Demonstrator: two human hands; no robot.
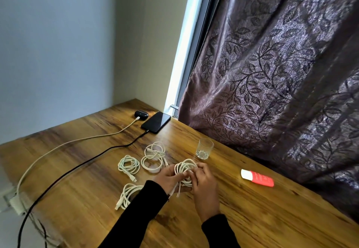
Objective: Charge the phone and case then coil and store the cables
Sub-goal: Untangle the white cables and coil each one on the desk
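A black phone [156,121] lies near the table's far corner with a black cable [77,167] plugged into it. Beside it sits a black earbud case [141,114] with a white cable [64,144] plugged in. My left hand [170,178] and my right hand [204,181] both hold a coiled white cable [185,167] just above the table; its loose ends hang below my fingers. Three more white cable coils lie on the wood: one on the left [128,167], one behind my hands [153,158] and one by my left sleeve [127,194].
The wooden table [252,218] carries a clear drinking glass [205,148] and a red and white tube [257,179] to the right. A patterned curtain [281,73] hangs along the right edge. A white power strip [15,202] sits at the left edge.
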